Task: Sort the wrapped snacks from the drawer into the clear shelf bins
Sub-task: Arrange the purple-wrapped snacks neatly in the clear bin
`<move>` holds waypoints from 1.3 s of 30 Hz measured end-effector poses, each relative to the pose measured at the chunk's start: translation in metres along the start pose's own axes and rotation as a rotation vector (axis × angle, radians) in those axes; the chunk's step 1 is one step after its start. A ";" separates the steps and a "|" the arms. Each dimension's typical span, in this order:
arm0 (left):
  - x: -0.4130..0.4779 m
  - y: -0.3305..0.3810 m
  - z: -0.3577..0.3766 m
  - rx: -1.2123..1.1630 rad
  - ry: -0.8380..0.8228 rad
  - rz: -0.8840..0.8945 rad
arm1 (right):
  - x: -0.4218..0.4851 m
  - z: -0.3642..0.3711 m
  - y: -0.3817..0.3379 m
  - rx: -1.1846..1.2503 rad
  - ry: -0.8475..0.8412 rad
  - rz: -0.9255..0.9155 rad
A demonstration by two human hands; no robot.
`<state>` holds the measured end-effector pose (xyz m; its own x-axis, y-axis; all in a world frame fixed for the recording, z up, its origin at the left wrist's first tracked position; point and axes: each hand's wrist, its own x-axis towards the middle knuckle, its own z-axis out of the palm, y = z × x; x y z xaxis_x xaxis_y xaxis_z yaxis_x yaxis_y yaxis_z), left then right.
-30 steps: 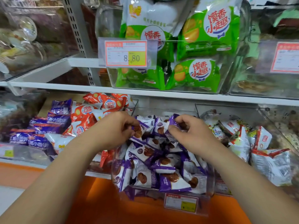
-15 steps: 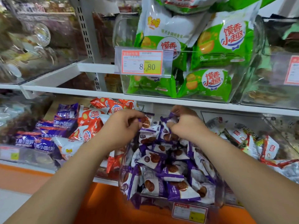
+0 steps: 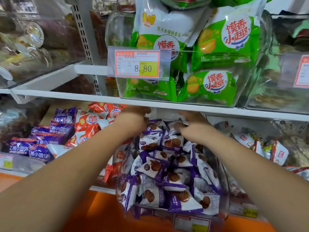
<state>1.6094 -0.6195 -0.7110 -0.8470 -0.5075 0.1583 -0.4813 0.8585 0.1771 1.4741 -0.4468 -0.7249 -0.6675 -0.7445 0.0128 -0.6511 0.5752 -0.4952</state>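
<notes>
Nearest the camera, at six o'clock, a price label point(image 3: 192, 223) hangs on the front of the clear bin point(image 3: 224, 178), which is heaped with purple-and-white wrapped snacks point(image 3: 155, 166). Both bare forearms reach over the heap toward twelve o'clock. The left hand point(image 3: 133, 122) sits at the back of the bin with its fingers curled down over the packets; I cannot tell whether it holds one. The right hand point(image 3: 192, 127) lies near it toward three o'clock, thumb and fingers on either side of a packet's top edge, and its grip is also unclear. At nine o'clock lie orange packets point(image 3: 90, 121) and dark purple packets point(image 3: 41, 148); at three o'clock, white-and-red packets point(image 3: 277, 153). Above the hands runs the white shelf point(image 3: 66, 96), which carries green bags point(image 3: 214, 86) behind an 8.80 price tag point(image 3: 137, 64).
</notes>
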 end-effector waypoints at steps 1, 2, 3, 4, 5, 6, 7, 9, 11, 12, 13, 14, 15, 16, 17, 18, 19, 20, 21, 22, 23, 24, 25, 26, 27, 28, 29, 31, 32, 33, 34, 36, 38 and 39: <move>-0.011 0.000 -0.010 -0.044 0.025 0.026 | -0.009 -0.007 0.001 0.000 0.021 -0.018; -0.025 -0.001 -0.019 -0.107 0.023 0.087 | -0.019 -0.014 0.003 -0.020 0.038 -0.058; -0.041 0.000 -0.027 -0.175 -0.033 0.169 | -0.030 -0.019 0.005 -0.041 0.022 -0.102; -0.057 0.002 -0.033 -0.202 -0.150 0.248 | -0.043 -0.024 0.005 -0.058 -0.034 -0.130; -0.071 0.006 -0.036 -0.182 -0.297 0.297 | -0.056 -0.028 0.004 -0.093 -0.122 -0.141; -0.083 0.009 -0.036 -0.124 -0.436 0.313 | -0.068 -0.032 0.002 -0.170 -0.220 -0.142; -0.092 0.012 -0.034 -0.056 -0.540 0.313 | -0.078 -0.035 0.000 -0.265 -0.317 -0.149; -0.103 0.021 -0.026 -0.007 -0.662 0.319 | -0.092 -0.038 -0.002 -0.365 -0.507 -0.183; -0.106 0.030 -0.016 -0.019 -0.674 0.343 | -0.101 -0.040 -0.001 -0.332 -0.612 -0.183; -0.105 0.034 -0.011 -0.001 -0.641 0.362 | -0.103 -0.039 0.001 -0.331 -0.625 -0.178; -0.105 0.037 -0.006 0.019 -0.596 0.380 | -0.104 -0.037 0.003 -0.366 -0.621 -0.181; -0.105 0.039 -0.002 0.036 -0.563 0.393 | -0.106 -0.033 0.004 -0.440 -0.612 -0.192; -0.106 0.043 0.000 0.045 -0.546 0.401 | -0.108 -0.029 0.004 -0.521 -0.603 -0.216; -0.106 0.045 0.003 0.052 -0.531 0.413 | -0.110 -0.025 0.003 -0.581 -0.594 -0.255; -0.107 0.046 0.005 0.050 -0.508 0.430 | -0.112 -0.022 0.001 -0.610 -0.579 -0.298; -0.107 0.047 0.007 0.050 -0.488 0.433 | -0.115 -0.018 -0.001 -0.614 -0.554 -0.326; -0.108 0.047 0.009 0.056 -0.471 0.430 | -0.117 -0.015 -0.002 -0.606 -0.522 -0.343; -0.108 0.048 0.011 0.072 -0.461 0.422 | -0.119 -0.012 -0.003 -0.608 -0.492 -0.352; -0.108 0.049 0.014 0.093 -0.453 0.410 | -0.120 -0.009 -0.004 -0.620 -0.465 -0.360; -0.109 0.050 0.017 0.113 -0.435 0.401 | -0.121 -0.007 -0.004 -0.637 -0.447 -0.364; -0.108 0.051 0.020 0.125 -0.409 0.398 | -0.119 -0.006 -0.004 -0.648 -0.441 -0.366; -0.106 0.050 0.023 0.123 -0.385 0.399 | -0.117 -0.005 -0.005 -0.648 -0.449 -0.359; -0.104 0.048 0.023 0.108 -0.368 0.406 | -0.115 -0.006 -0.005 -0.633 -0.455 -0.352; -0.101 0.045 0.023 0.078 -0.355 0.412 | -0.115 -0.007 -0.005 -0.601 -0.449 -0.349; -0.098 0.041 0.022 0.035 -0.348 0.412 | -0.115 -0.008 -0.003 -0.562 -0.428 -0.350; -0.096 0.036 0.020 -0.022 -0.338 0.407 | -0.115 -0.010 -0.001 -0.521 -0.398 -0.347; -0.094 0.032 0.018 -0.081 -0.321 0.398 | -0.116 -0.011 0.001 -0.482 -0.363 -0.339; -0.090 0.025 0.012 -0.195 -0.256 0.392 | -0.114 -0.016 0.004 -0.386 -0.293 -0.314; -0.088 0.024 0.009 -0.245 -0.228 0.393 | -0.112 -0.018 0.006 -0.326 -0.257 -0.304; -0.085 0.024 0.004 -0.282 -0.207 0.392 | -0.108 -0.019 0.008 -0.262 -0.214 -0.299; -0.080 0.023 0.002 -0.313 -0.186 0.389 | -0.103 -0.019 0.012 -0.186 -0.160 -0.284; -0.071 0.022 -0.004 -0.348 -0.121 0.369 | -0.093 -0.020 0.018 -0.022 -0.036 -0.217; -0.062 0.021 -0.006 -0.311 -0.029 0.312 | -0.084 -0.019 0.021 0.101 0.122 -0.146; -0.057 0.020 -0.004 -0.253 0.015 0.269 | -0.078 -0.017 0.022 0.143 0.198 -0.118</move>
<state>1.6487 -0.5735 -0.7120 -0.9312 -0.2690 0.2458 -0.1692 0.9167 0.3620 1.5059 -0.3700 -0.7219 -0.6568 -0.7147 0.2404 -0.6804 0.4245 -0.5973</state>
